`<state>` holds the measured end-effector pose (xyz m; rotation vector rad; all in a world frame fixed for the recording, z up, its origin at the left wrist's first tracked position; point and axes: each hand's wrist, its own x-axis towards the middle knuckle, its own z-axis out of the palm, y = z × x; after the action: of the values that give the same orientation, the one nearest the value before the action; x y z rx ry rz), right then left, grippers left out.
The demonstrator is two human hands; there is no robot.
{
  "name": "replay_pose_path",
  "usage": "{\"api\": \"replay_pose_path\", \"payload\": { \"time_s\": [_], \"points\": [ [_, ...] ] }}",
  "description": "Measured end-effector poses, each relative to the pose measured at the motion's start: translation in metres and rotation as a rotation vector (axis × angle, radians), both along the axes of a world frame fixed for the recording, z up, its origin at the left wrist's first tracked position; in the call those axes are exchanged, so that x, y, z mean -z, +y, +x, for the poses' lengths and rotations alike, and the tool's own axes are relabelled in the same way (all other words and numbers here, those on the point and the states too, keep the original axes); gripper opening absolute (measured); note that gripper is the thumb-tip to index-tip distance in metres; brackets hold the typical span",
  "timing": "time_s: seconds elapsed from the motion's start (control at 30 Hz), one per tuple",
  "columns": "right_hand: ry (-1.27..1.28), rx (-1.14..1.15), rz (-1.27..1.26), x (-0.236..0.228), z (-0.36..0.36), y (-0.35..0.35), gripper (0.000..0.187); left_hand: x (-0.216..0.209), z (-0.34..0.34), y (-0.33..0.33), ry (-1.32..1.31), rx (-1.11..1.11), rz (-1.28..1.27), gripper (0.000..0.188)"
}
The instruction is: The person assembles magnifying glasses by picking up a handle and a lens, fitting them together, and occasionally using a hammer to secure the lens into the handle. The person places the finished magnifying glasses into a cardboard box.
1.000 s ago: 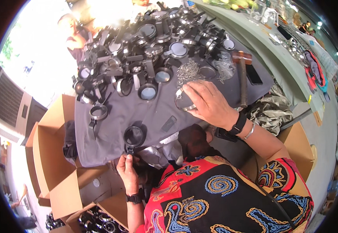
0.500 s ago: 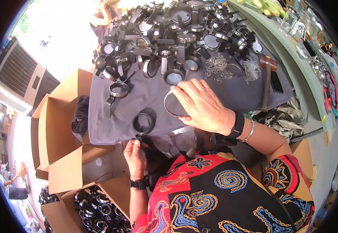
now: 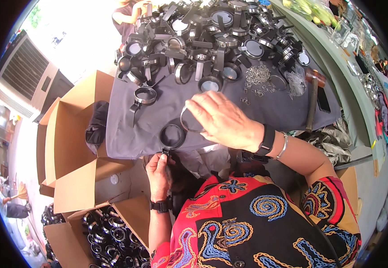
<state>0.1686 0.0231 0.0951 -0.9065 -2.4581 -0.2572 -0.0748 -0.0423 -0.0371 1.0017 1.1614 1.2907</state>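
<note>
My left hand is closed at the table's near edge, pinching the short handle of a black round holder. The holder's round part lies over the grey cloth. Just to its upper right, my right hand grips a thin silver metal band by its right side, tilted up. The band is close to the holder; whether they touch, I cannot tell. The palm and fingers of my right hand hide part of the band. Another black holder with a silver band lies farther left on the cloth.
A large heap of similar holders covers the table's far side. Small metal clips, a clear plastic bag and a hammer lie right. Cardboard boxes stand left, one filled with holders.
My right hand has moved left with the metal band, nearer the holder. My left hand and the holder have shifted slightly right and up in the picture, as the whole view has moved.
</note>
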Motion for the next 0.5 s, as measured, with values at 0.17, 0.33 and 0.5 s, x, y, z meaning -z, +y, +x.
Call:
{"api": "replay_pose_path", "payload": {
  "time_s": [0.17, 0.33, 0.5],
  "points": [
    [-0.018, -0.101, 0.106, 0.012, -0.018, 0.001, 0.049, 0.006, -0.002, 0.002, -0.022, 0.016, 0.032, 0.024],
    [-0.03, -0.1, 0.011, 0.023, -0.032, 0.012, 0.056, 0.0, 0.001, 0.0, -0.046, -0.001, 0.032, 0.023],
    [-0.016, -0.166, -0.45, 0.023, -0.043, 0.024, 0.067, -0.001, 0.002, 0.0, -0.034, 0.018, 0.039, 0.024]
  ]
}}
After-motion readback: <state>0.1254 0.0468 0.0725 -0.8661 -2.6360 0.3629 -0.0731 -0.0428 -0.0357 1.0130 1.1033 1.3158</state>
